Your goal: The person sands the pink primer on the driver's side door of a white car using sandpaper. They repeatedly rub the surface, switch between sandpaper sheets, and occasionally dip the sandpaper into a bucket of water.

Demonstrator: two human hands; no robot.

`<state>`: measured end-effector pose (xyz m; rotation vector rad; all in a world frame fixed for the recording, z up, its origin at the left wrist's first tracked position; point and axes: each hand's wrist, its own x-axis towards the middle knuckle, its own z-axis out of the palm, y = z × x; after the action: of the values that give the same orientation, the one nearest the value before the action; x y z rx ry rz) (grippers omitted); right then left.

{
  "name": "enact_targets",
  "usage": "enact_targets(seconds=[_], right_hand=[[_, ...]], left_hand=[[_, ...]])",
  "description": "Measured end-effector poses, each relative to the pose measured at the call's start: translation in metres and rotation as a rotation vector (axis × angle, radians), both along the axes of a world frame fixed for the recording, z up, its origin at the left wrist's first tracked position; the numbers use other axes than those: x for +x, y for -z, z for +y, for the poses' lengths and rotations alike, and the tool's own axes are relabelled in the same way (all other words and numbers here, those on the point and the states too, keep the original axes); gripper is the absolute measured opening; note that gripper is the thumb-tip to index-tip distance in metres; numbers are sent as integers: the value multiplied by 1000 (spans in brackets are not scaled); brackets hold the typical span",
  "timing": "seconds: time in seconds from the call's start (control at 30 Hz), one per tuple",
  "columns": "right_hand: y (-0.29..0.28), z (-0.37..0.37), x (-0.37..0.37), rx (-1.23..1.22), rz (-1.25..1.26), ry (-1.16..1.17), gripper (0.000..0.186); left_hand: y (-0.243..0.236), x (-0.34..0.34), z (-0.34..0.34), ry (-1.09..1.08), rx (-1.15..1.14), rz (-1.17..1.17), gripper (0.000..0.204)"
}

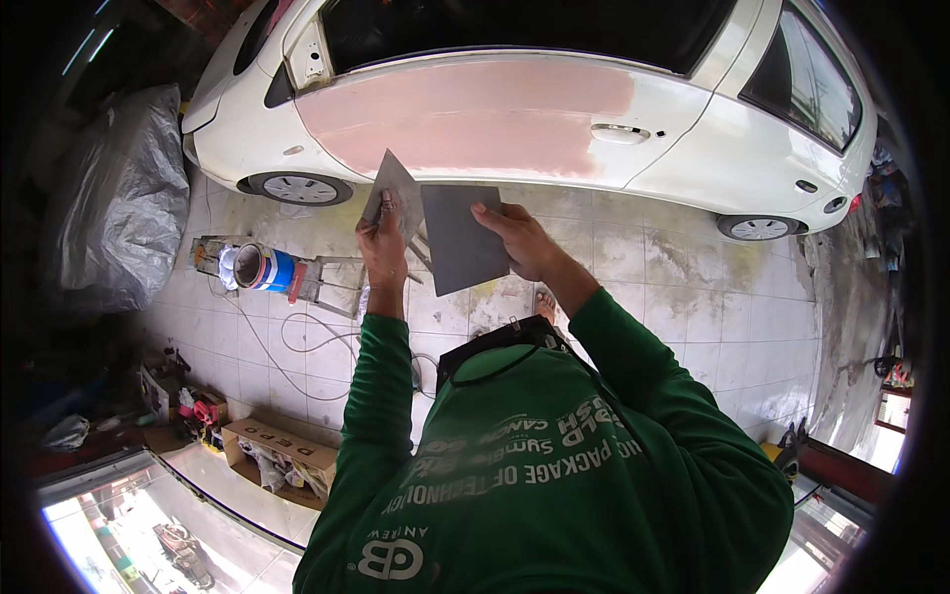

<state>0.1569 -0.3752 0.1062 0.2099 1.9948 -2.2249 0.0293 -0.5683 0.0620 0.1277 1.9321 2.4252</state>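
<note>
Two grey sandpaper sheets (460, 238), overlapping, upheld.

car (554, 109): roof cut off at 12 o'clock | cardboard box (282, 450) contents at 8 o'clock: too small | right hand (520, 238) fingertips hidden behind grey sheet (460, 238)

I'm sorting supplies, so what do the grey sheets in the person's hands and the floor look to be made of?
Grey sheets: probably sandpaper, thin, matte, slightly bent where the left hand and right hand grip them. Floor: glossy stained ceramic tiles with visible grout lines.
</note>
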Motion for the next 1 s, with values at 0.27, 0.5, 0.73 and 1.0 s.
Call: enact_targets(seconds=[0.27, 0.5, 0.73, 1.0], right_hand=[[-17, -14, 13, -648, -247, 141, 41], [-12, -22, -6, -238, 225, 95, 29], [-28, 13, -29, -514, 43, 294, 28], [-49, -35, -17, -577, -52, 358, 40]], left_hand=[[-29, -38, -4, 401, 595, -415, 56], [-13, 8, 56, 318, 601, -143, 59], [58, 51, -20, 35, -134, -55, 47], [-43, 18, -42, 20, 613, -142, 68]])
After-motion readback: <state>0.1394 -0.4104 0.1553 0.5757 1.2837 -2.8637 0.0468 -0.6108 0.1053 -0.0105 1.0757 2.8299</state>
